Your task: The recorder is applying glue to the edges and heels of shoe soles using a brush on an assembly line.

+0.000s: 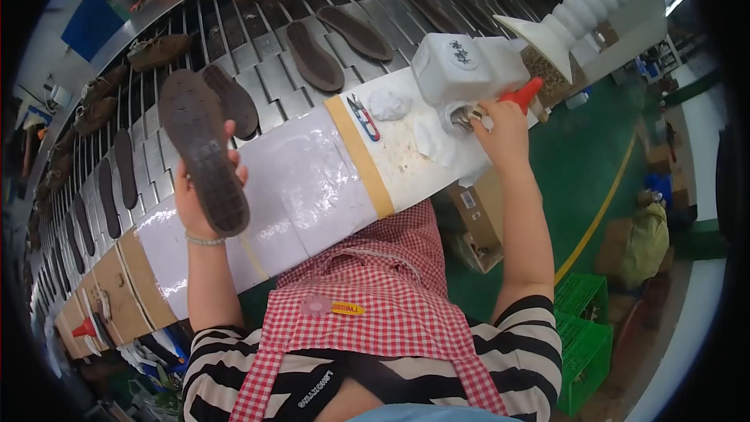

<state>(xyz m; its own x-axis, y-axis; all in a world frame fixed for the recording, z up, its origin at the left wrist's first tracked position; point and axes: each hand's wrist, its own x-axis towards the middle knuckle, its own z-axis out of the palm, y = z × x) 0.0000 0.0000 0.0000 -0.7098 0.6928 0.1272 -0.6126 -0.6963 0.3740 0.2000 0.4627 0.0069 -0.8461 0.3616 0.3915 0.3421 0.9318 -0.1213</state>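
Note:
A dark brown shoe sole [199, 148] stands raised in my left hand [195, 195], its textured face toward me. My fingers close around its edge near the lower half. Over at the right end of the work board, my right hand [502, 137] pinches something at the mouth of a small clear cup [459, 117]. What those fingers hold is too small to make out. A red pointed nozzle [525, 94] is just beyond the hand. Two white plastic jugs [453, 70] stand behind the cup. White crumpled cloth [445, 144] lies by it.
Thread snips [364, 119] with red and blue handles and a white wad [389, 105] lie on the board [398, 176]. Beyond runs a slatted metal conveyor [273, 82] carrying several soles and brown shoes [160, 52]. A white duct hood [547, 39] hangs at the right. Green crates [582, 352] stand below.

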